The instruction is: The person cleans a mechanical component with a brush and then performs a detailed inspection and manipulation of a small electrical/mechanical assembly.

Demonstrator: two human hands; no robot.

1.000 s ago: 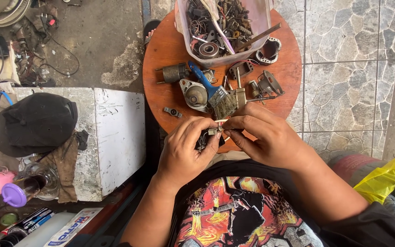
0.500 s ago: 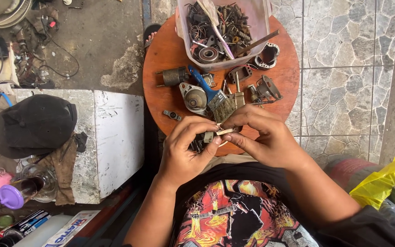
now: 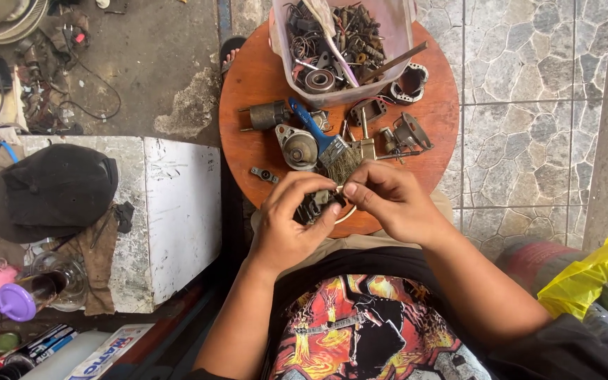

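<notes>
Both hands met over the near edge of the round, rust-orange wooden surface [image 3: 248, 91]. The left hand [image 3: 291, 225] was cupped around a small dark metal part [image 3: 316, 205], blocky and greasy, fingers curled under it. The right hand [image 3: 388, 200] pinched at the same part from the other side, thumb and forefinger tips pressed together on it. Which way its long axis ran could not be told; the fingers hid most of it. Just beyond the knuckles lay a blue-handled brush [image 3: 321, 141], bristles pointing toward the hands, beside a dull grey motor housing [image 3: 298, 146]. A clear plastic tub [image 3: 406, 28] of wire and scrap crowded the far rim. Little bare wood was left.
</notes>
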